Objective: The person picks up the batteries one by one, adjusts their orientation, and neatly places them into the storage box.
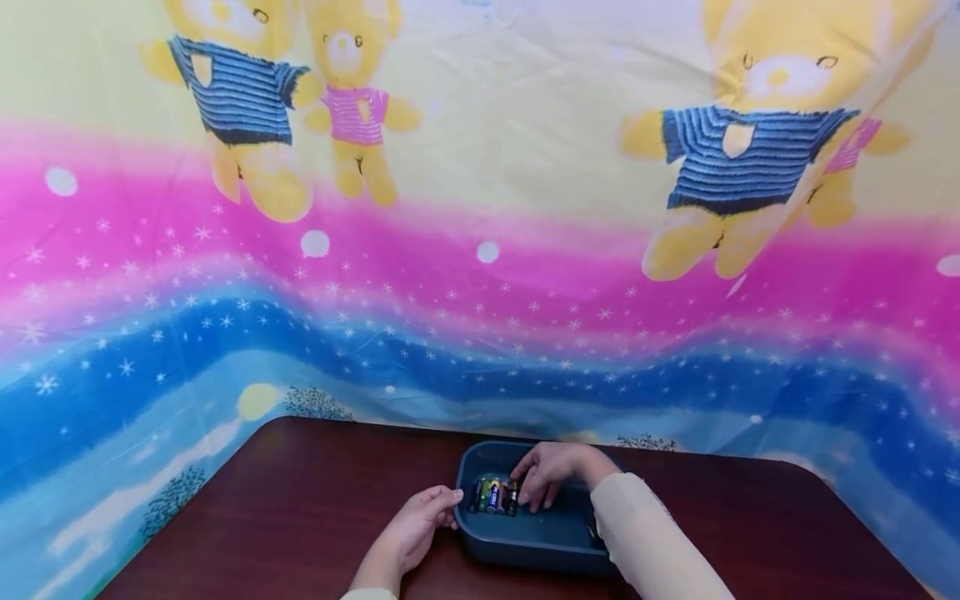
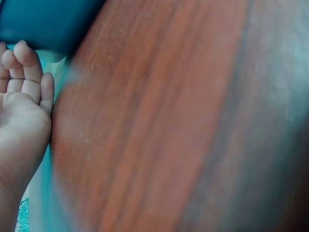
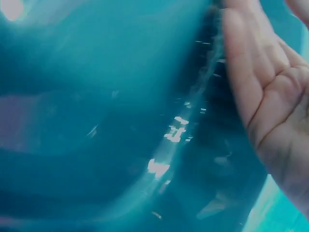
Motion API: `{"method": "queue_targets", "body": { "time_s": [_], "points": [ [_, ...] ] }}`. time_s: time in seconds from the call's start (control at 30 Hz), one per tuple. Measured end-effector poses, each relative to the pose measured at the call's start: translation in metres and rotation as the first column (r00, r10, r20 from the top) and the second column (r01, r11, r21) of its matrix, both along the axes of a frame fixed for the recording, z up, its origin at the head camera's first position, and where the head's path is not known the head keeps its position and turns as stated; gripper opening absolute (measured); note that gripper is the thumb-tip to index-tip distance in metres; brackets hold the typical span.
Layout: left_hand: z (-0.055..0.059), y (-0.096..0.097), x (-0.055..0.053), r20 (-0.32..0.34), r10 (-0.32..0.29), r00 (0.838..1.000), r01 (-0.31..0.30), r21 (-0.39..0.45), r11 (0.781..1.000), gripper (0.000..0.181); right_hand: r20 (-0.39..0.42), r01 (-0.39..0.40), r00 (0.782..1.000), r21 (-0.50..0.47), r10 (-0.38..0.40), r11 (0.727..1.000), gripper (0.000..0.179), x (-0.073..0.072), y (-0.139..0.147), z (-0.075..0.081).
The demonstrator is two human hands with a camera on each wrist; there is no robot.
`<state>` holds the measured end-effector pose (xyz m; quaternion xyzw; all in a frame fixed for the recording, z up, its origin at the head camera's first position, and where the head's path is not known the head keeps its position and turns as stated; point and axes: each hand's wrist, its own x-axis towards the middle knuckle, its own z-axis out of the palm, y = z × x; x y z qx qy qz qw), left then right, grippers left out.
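Batts (image 1: 493, 496) just beside R grip (image 1: 552, 473)

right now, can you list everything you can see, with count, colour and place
batteries: several, exact count unclear, mixed green, blue and black, left part of the bin
small item: one, dark, right side of the bin, partly hidden by a sleeve
bin: one, dark blue, on the table
table: one, reddish brown, under the bin
backdrop: one, yellow, pink and blue with printed bears, behind the table
sleeves: two, cream, at both wrists
left hand: one, bare, at the bin's left rim
right hand: one, bare, beside the batteries
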<state>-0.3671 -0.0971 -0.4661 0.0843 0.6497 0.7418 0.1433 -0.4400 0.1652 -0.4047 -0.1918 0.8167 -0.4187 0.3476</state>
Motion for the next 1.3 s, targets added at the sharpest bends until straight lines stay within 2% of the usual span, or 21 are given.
{"method": "queue_targets", "body": {
  "time_s": [0.13,0.27,0.5,0.67,0.97,1.13,1.3],
  "points": [
    [-0.001,0.0,0.001,0.003,-0.006,1.0,0.006,-0.005,1.0,0.022,0.015,0.013,1.0,0.043,-0.014,0.999,0.05,0.003,0.005,0.01],
    [0.0,0.001,0.001,0.001,-0.011,1.0,0.011,-0.005,1.0,0.022,-0.024,0.027,0.999,0.059,-0.026,0.998,0.05,0.009,0.01,0.026],
    [0.002,0.001,0.001,-0.011,-0.006,1.0,0.006,-0.002,1.0,0.022,-0.183,0.089,0.98,0.071,-0.075,0.993,0.042,0.018,0.023,0.058],
    [0.002,0.0,0.001,-0.021,-0.016,1.0,0.016,-0.003,1.0,0.023,-0.262,0.131,0.959,0.059,-0.112,0.99,0.035,0.023,0.036,0.071],
    [0.001,0.001,0.001,-0.019,-0.009,1.0,0.01,0.004,1.0,0.018,-0.369,0.202,0.916,0.078,-0.16,0.976,0.033,0.04,0.068,0.078],
    [0.0,0.001,0.001,-0.013,-0.009,1.0,0.009,0.009,1.0,0.02,-0.377,0.219,0.907,0.046,-0.186,0.975,0.034,0.05,0.09,0.076],
    [-0.001,0.0,0.0,-0.018,-0.019,1.0,0.019,0.012,1.0,0.021,-0.383,0.237,0.901,0.037,-0.205,0.971,0.032,0.057,0.108,0.068]
  ]
}}
